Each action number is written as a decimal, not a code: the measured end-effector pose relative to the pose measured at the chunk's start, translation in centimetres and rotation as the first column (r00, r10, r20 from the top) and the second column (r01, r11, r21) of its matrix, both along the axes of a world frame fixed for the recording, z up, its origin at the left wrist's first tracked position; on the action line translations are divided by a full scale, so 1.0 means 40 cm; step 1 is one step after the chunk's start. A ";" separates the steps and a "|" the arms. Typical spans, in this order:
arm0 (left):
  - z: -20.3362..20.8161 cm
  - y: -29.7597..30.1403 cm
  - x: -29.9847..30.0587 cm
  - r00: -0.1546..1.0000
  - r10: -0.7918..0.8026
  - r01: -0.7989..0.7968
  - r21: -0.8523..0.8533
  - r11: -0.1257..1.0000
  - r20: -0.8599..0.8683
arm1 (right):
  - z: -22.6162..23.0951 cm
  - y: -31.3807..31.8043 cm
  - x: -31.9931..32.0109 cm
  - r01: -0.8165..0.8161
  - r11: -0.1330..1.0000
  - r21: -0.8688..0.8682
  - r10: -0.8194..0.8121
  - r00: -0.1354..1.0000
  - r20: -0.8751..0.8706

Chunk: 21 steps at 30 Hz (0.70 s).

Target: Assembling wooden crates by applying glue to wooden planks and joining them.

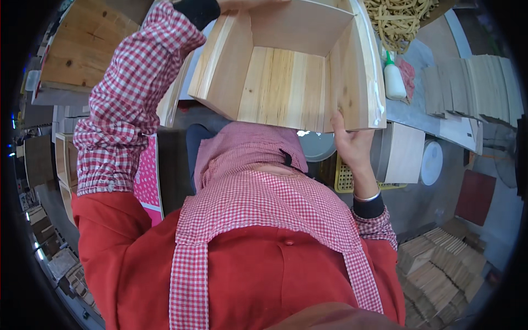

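An open pale wooden box (pixel 283 82) sits in front of me, its hollow side facing up toward me and a divider crossing its far part. Along the upper edge of its right wall runs a line of white glue (pixel 378 82). My right hand (pixel 353 144) is closed on the near right corner, with the thumb against the inner side of the wall. At the top of the view, my left hand (pixel 247 4) holds the box's far left edge; its fingers are partly cut off by the picture's border.
Right of the box, a white bottle with a green tip (pixel 394 80) stands beside a pink cloth (pixel 407 77) on a grey table (pixel 413 114). Stacked thin boards (pixel 473 85) lie farther right. A yellow crate (pixel 344 176) is below, and more wood pieces (pixel 440 269) are piled at lower right.
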<state>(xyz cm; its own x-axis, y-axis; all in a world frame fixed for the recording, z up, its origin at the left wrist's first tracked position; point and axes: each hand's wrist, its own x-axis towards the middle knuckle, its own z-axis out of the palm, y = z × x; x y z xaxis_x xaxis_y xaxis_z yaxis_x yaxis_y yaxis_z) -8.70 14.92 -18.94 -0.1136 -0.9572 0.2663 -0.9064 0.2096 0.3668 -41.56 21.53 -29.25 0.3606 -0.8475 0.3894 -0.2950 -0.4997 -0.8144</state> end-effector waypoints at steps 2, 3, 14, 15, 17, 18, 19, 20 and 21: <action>0.004 -0.002 0.002 0.999 0.003 -0.004 -0.023 1.000 -0.046 | -0.025 -0.005 -0.007 0.016 1.000 0.010 -0.015 0.999 -0.039; 0.005 -0.007 0.007 0.998 0.018 -0.016 0.034 0.999 -0.056 | -0.031 -0.007 -0.010 0.024 1.000 0.014 -0.024 0.998 -0.058; 0.027 -0.013 0.009 0.968 0.214 -0.195 0.148 0.970 -0.129 | -0.040 -0.006 -0.019 -0.009 0.999 -0.045 0.004 0.995 -0.098; 0.025 -0.006 0.009 0.977 0.151 -0.140 0.085 0.987 -0.147 | -0.035 -0.010 -0.016 -0.027 0.993 -0.111 0.013 0.991 -0.131; 0.010 0.019 0.002 0.986 0.016 -0.020 -0.026 0.999 -0.165 | -0.043 -0.007 -0.021 -0.031 0.997 -0.066 0.024 0.993 -0.115; 0.006 0.015 -0.001 0.985 0.017 -0.024 -0.035 0.999 -0.173 | -0.047 -0.007 -0.024 -0.029 1.000 -0.006 0.028 0.995 -0.091; 0.007 0.001 -0.004 0.989 0.086 -0.084 0.022 0.996 -0.124 | -0.046 -0.009 -0.023 -0.031 0.998 0.052 0.034 0.997 -0.069; 0.006 -0.015 -0.005 0.986 0.151 -0.145 0.079 0.986 -0.071 | -0.042 -0.008 -0.022 -0.037 0.998 0.043 0.040 0.996 -0.078; 0.003 -0.027 -0.002 0.977 0.212 -0.208 0.134 0.969 -0.014 | -0.039 -0.007 -0.020 -0.032 0.999 0.013 0.033 0.995 -0.098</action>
<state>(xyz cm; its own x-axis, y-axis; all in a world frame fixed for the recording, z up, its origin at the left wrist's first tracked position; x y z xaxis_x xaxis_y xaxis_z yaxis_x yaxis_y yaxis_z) -8.78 13.83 -18.80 0.0990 -0.9855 0.1376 -0.9139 -0.0354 0.4043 -42.36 21.26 -30.80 0.4239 -0.8389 0.3415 -0.3572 -0.5013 -0.7881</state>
